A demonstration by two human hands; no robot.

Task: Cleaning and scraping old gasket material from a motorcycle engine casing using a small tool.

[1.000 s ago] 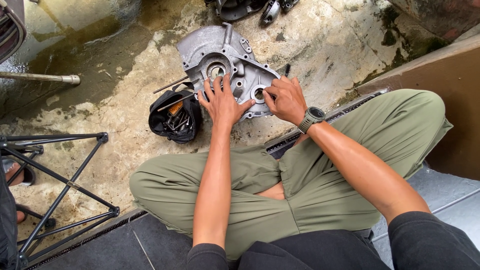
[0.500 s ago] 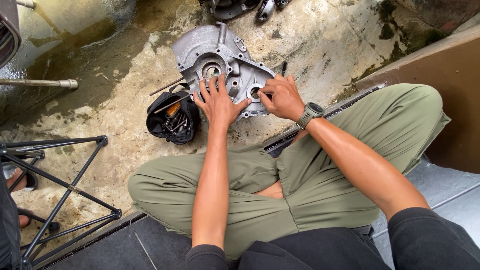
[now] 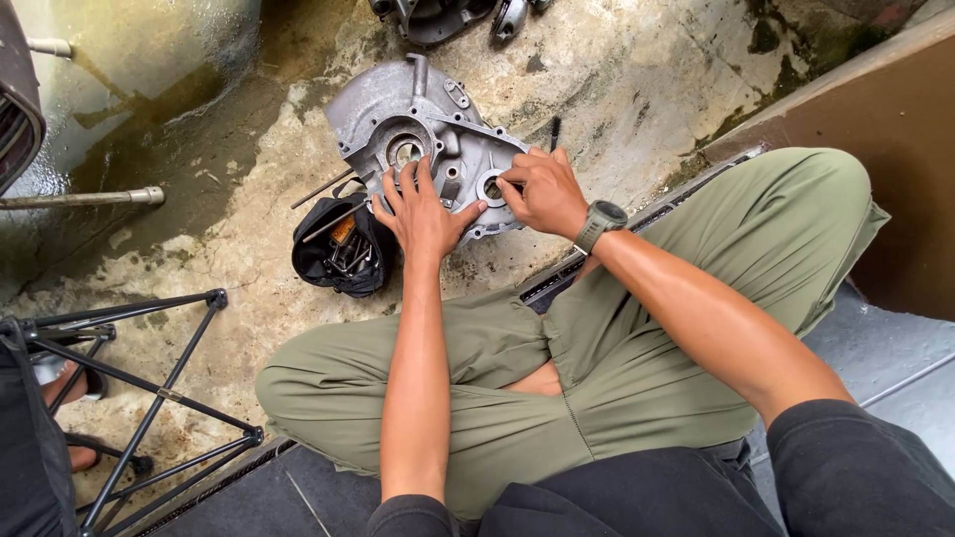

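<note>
Sitting cross-legged at the edge of a dirty concrete floor (image 3: 637, 80), the person works on a grey metal engine cover (image 3: 423, 139) that lies flat on the floor at 12 o'clock from the knees.

Since one second ago very little has changed. Both hands were already on the cover and they stay in almost the same places; only the view has moved a little. I judge from this that the work is at a slow, fine step and not at a moment of lifting or carrying.

The left hand (image 3: 423, 214) is spread wide, palm down, and presses on the near edge of the cover, so it seems to keep the part steady. The right hand (image 3: 542, 189) is narrow, with the fingers bent together over a round hole at the 3 o'clock side of the cover. If it pinches some small piece there, I cannot tell, because the fingers hide it.

The cover is dull cast metal with an uneven outline, raised ribs, a big round opening near the middle and several small bolt holes. It looks stained.

At 9 o'clock from the cover, just beside it, lies an open black tool bag (image 3: 338, 254). A black metal stand (image 3: 149, 398) is at 8 o'clock, well apart.
</note>
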